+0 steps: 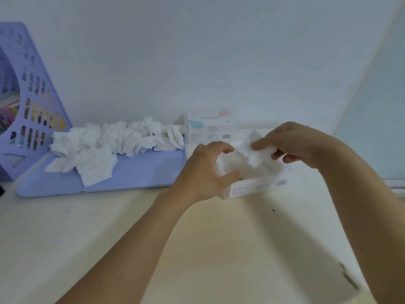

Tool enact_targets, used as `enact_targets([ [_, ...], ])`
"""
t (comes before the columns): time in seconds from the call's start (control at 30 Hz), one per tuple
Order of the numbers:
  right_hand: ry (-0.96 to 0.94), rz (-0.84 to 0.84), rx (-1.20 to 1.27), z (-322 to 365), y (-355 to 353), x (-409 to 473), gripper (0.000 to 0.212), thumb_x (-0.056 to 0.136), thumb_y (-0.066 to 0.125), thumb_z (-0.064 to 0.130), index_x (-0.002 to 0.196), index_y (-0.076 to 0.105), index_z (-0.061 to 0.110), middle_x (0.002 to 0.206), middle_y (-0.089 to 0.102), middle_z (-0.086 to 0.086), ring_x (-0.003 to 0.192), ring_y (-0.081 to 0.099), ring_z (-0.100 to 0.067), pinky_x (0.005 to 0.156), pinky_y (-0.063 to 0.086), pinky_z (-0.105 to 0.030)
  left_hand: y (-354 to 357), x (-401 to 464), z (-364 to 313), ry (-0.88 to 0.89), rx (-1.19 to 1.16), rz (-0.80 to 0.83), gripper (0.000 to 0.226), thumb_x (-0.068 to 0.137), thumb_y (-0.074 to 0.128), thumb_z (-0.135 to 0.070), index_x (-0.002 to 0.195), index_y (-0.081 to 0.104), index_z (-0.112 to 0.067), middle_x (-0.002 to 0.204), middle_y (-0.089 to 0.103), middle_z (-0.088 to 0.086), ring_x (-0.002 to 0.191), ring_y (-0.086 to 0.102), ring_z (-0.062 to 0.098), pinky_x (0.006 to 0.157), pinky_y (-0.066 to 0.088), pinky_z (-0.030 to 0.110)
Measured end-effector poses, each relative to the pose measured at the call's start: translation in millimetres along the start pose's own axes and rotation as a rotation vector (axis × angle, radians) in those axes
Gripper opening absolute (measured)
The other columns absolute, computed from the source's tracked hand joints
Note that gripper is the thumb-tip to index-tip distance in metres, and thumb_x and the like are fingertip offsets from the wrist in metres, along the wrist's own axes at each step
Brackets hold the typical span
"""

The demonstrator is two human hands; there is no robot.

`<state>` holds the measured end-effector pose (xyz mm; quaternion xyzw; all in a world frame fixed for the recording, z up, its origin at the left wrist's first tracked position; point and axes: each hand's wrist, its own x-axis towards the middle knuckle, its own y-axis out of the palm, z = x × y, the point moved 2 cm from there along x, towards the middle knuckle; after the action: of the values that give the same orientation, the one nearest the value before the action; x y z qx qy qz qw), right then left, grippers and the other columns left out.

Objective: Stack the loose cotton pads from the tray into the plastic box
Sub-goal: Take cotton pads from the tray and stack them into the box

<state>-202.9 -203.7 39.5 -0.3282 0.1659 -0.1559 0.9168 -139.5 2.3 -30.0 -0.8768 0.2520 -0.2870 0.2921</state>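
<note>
A heap of loose white cotton pads (114, 143) lies on the far half of a lilac tray (140, 172) at the left. To its right stands the clear plastic box (256, 185) with a white label on its front; white pads show inside it. My left hand (203, 172) curls around the box's left end, thumb at the front. My right hand (291, 143) pinches a small bunch of cotton pads (254, 152) just above the box's opening. The image is blurred around the hands.
A lilac perforated file holder (28, 106) with coloured items stands at the far left, touching the tray. A white carton (210, 128) with pink and blue marks sits against the wall behind the box. The cream tabletop (109, 227) stretches toward me.
</note>
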Motion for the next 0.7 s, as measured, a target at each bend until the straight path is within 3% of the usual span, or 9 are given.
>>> enact_targets([
  [0.07, 0.051, 0.059, -0.111, 0.5, 14.9, 2.2, 0.046, 0.063, 0.083, 0.049, 0.073, 0.069, 0.007, 0.061, 0.053, -0.006, 0.054, 0.039, -0.020, 0.051, 0.027, -0.029, 3.8, -1.3, 0.7, 0.017, 0.069, -0.001, 0.045, 0.079, 0.078, -0.052, 0.114, 0.061, -0.031, 0.103, 0.055, -0.025, 0.101, 0.048, 0.005, 0.079, 0.040, 0.017],
  [0.13, 0.060, 0.050, -0.213, 3.1, 21.7, 3.8, 0.043, 0.070, 0.082, 0.047, 0.068, 0.058, 0.011, 0.059, 0.047, -0.006, 0.044, 0.030, -0.018, 0.048, 0.023, -0.028, 6.7, -2.8, 3.6, 0.002, 0.063, -0.008, 0.045, 0.078, 0.079, -0.053, 0.111, 0.059, -0.029, 0.101, 0.054, -0.023, 0.098, 0.048, 0.004, 0.077, 0.041, 0.016],
  [0.27, 0.065, 0.122, -0.356, 6.7, 20.0, 6.1, 0.046, 0.069, 0.081, 0.052, 0.071, 0.057, 0.013, 0.063, 0.047, -0.008, 0.046, 0.028, -0.020, 0.052, 0.022, -0.030, 9.1, -6.2, 8.6, 0.008, 0.057, -0.026, 0.050, 0.078, 0.078, -0.053, 0.116, 0.051, -0.033, 0.113, 0.052, -0.024, 0.096, 0.044, -0.006, 0.076, 0.038, 0.014],
  [0.4, 0.098, 0.206, -0.504, 13.9, 24.1, 11.6, 0.044, 0.067, 0.081, 0.050, 0.072, 0.055, 0.014, 0.061, 0.047, -0.006, 0.047, 0.023, -0.019, 0.050, 0.020, -0.030, 12.0, -8.1, 12.4, 0.069, 0.050, -0.040, 0.034, 0.081, 0.078, -0.048, 0.100, 0.055, -0.032, 0.102, 0.055, -0.021, 0.094, 0.047, -0.007, 0.072, 0.037, 0.009],
  [0.5, 0.125, 0.260, -0.594, 21.8, 36.1, 15.0, 0.042, 0.072, 0.081, 0.042, 0.065, 0.051, 0.014, 0.054, 0.042, -0.003, 0.047, 0.026, -0.018, 0.049, 0.025, -0.027, 15.0, -8.1, 15.0, 0.162, 0.049, -0.023, 0.017, 0.086, 0.074, -0.045, 0.085, 0.066, -0.030, 0.097, 0.056, -0.017, 0.093, 0.053, 0.007, 0.076, 0.045, 0.022],
  [0.6, 0.111, 0.293, -0.643, 28.5, 53.7, 15.3, 0.036, 0.080, 0.075, 0.028, 0.061, 0.047, 0.015, 0.049, 0.037, 0.002, 0.046, 0.029, -0.016, 0.050, 0.033, -0.026, 20.3, -7.5, 17.3, 0.216, 0.102, 0.006, 0.021, 0.093, 0.067, -0.042, 0.086, 0.074, -0.024, 0.095, 0.059, -0.015, 0.091, 0.053, 0.016, 0.075, 0.049, 0.034],
  [0.7, 0.075, 0.252, -0.755, 36.6, 64.2, 14.8, 0.032, 0.082, 0.063, 0.016, 0.055, 0.045, 0.013, 0.051, 0.038, 0.000, 0.039, 0.029, -0.016, 0.045, 0.033, -0.018, 23.2, -7.0, 18.9, 0.228, 0.151, 0.028, 0.028, 0.097, 0.062, -0.041, 0.082, 0.074, -0.020, 0.079, 0.065, -0.010, 0.083, 0.049, 0.014, 0.070, 0.049, 0.034],
])
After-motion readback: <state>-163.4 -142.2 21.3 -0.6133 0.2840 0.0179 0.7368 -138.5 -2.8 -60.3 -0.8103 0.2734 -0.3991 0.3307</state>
